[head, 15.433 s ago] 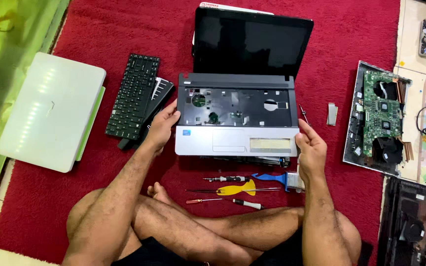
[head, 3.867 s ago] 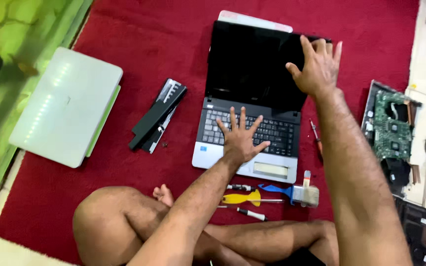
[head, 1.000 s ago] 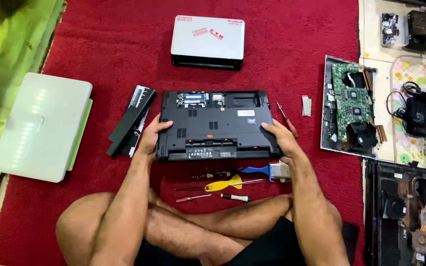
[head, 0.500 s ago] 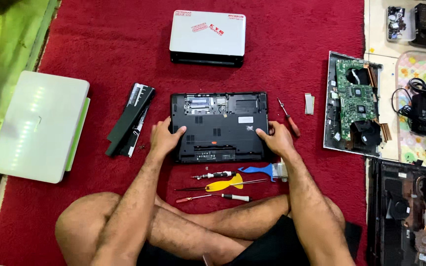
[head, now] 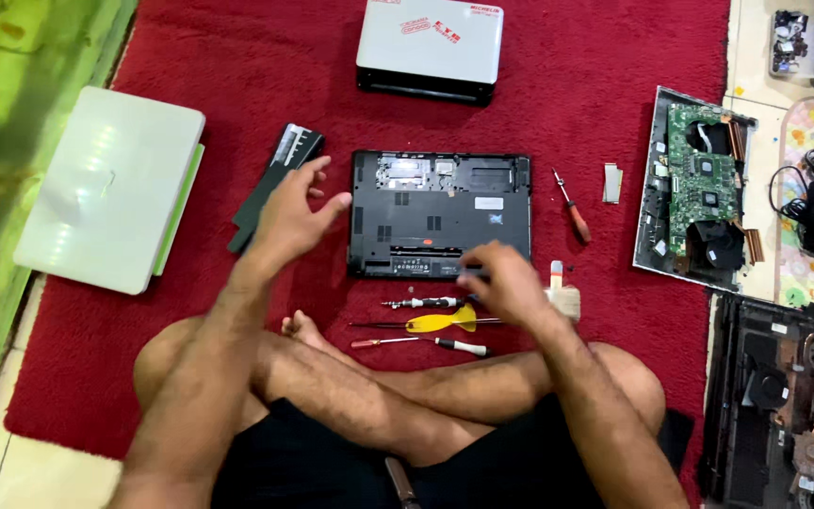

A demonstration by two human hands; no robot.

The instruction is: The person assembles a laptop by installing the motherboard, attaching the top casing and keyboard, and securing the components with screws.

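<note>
head cam | looks steeply down from above | near, over crossed legs | red carpet (head: 190, 377) fills view

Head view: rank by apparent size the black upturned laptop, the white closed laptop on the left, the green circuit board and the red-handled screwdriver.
1. white closed laptop, largest, though its margin over the next is modest
2. black upturned laptop
3. green circuit board
4. red-handled screwdriver, smallest by far
</note>
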